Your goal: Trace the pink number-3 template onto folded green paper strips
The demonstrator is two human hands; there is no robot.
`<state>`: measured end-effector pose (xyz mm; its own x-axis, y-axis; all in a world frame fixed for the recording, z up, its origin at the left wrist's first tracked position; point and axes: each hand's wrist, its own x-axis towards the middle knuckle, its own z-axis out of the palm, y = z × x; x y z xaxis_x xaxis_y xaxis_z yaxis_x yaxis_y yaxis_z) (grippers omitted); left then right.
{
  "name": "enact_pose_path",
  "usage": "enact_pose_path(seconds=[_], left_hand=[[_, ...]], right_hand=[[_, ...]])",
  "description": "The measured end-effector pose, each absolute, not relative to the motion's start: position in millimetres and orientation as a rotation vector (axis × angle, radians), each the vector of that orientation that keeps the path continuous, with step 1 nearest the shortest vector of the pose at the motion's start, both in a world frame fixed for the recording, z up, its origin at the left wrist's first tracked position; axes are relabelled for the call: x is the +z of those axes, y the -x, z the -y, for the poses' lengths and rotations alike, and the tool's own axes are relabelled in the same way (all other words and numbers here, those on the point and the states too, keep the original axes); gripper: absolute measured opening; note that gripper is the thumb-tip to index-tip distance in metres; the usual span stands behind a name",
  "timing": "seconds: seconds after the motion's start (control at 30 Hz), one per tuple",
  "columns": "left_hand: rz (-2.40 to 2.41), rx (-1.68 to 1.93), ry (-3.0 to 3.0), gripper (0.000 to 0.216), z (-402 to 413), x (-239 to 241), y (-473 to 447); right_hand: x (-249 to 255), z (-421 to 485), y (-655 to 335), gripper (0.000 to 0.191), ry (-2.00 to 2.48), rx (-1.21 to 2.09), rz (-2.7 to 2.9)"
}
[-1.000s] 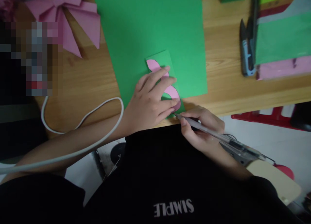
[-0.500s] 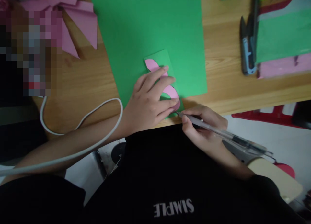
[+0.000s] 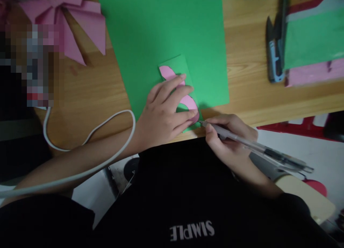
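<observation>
Fingers spread, my left hand (image 3: 166, 108) lies flat on a curvy pink paper cutout (image 3: 190, 103), pressing it onto a small green paper piece (image 3: 185, 67). That piece rests over a large green sheet (image 3: 172, 22), its lower end near the table's front edge. Parts of the cutout are hidden under my fingers. My right hand (image 3: 231, 135) is closed around a clear-barrelled pen (image 3: 258, 146). The pen's tip is at the cutout's rounded lower end, by the edge of the small green piece; whether it touches the paper I cannot tell.
A pink paper bow (image 3: 56, 4) sits at the upper left, beside a blurred-out patch. Thread snips (image 3: 274, 58) lie right of the sheet, next to packs of coloured paper (image 3: 314, 40). A white cable (image 3: 131, 122) loops across my left forearm. The wooden table (image 3: 249, 86) ends near my body.
The pen in my right hand has moved slightly right, its tip going from below the cutout's lower end to its right side. My left hand stays in place.
</observation>
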<state>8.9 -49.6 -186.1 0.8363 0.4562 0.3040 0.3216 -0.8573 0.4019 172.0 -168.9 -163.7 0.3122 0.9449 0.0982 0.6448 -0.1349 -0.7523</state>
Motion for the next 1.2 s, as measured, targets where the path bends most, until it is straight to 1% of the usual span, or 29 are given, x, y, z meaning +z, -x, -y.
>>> enact_pose_path(seconds=[0.33, 0.5, 0.7, 0.83, 1.03, 1.2], left_hand=[[-0.580, 0.583, -2.736, 0.011, 53, -187, -9], [-0.420, 0.666, -2.938, 0.010, 52, -183, -10], [-0.263, 0.508, -3.048, 0.016, 50, -182, -11], [-0.207, 0.540, -3.064, 0.017, 50, -183, -8], [-0.206, 0.630, -2.999, 0.017, 49, -181, -6], [-0.191, 0.585, -3.007, 0.017, 49, -182, -5]], right_hand=[[-170, 176, -177, 0.005, 1.839, 0.551, 1.371], [-172, 176, -176, 0.006, 1.832, 0.523, 1.348], [-173, 177, -177, 0.007, 1.818, 0.557, 1.323], [-175, 178, -176, 0.009, 1.845, 0.542, 1.272], [-176, 173, -173, 0.004, 1.813, 0.500, 1.272], [-174, 168, -173, 0.004, 1.806, 0.475, 1.304]])
